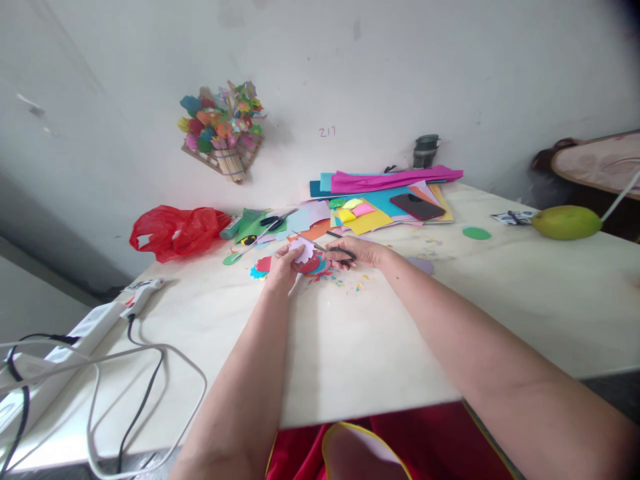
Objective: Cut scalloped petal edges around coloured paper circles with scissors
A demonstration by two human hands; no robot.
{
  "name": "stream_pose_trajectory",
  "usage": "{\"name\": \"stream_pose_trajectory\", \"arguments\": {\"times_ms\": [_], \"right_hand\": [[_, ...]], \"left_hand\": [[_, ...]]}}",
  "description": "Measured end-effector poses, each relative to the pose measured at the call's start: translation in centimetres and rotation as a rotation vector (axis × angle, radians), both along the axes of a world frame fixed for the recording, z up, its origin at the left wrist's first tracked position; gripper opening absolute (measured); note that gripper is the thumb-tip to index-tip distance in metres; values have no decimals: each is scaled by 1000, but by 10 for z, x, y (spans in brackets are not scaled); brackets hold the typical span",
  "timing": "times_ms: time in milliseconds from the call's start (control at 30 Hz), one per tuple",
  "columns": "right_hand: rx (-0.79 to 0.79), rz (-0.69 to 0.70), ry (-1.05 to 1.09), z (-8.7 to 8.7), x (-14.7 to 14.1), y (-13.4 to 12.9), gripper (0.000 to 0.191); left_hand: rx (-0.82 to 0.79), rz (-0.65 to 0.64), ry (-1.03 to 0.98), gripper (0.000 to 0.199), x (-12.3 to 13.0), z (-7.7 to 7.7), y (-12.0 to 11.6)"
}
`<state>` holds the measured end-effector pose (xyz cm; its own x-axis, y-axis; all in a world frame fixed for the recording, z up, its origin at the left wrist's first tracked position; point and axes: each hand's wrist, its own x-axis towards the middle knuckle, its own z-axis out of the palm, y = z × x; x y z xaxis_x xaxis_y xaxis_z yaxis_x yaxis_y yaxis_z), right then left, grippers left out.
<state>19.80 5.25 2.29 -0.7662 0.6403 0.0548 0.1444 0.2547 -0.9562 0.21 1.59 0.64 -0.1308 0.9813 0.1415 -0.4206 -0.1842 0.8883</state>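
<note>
Head-camera view of paper-cutting at a pale, marble-patterned tabletop (350, 353). The left hand (283, 267) had its thumb and fingers clamped on a lilac scalloped paper (303, 252), which was raised just above the table near its middle. The right hand (365, 252) had its fingers closed around the handles of the dark-handled scissors (345, 252); their blades pointed leftward, up to the paper's right edge, though actual contact was too small to tell. Beneath and beside the hands lay red and blue paper cutouts (315, 265), with small coloured paper scraps (353, 285) strewn nearer the viewer. Behind the hands, a second pair of scissors (273, 221) rested upon coloured sheets, and a smartphone (417, 206) lay on the paper stack at right, in front of a magenta roll (397, 180). A green paper disc (477, 233) and a yellow-green fruit (567, 222) occupied the right side; a crumpled red plastic bag (173, 230) and a white power strip (90, 327) occupied the left. Paper flowers (223, 123) were mounted on the wall.
</note>
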Motion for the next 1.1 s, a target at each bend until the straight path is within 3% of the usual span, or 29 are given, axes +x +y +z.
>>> {"name": "stream_pose_trajectory", "arguments": {"times_ms": [1100], "right_hand": [[42,-4,-29,-1,-1,2,35]], "left_hand": [[5,-26,1,25,1,3,-2]]}}
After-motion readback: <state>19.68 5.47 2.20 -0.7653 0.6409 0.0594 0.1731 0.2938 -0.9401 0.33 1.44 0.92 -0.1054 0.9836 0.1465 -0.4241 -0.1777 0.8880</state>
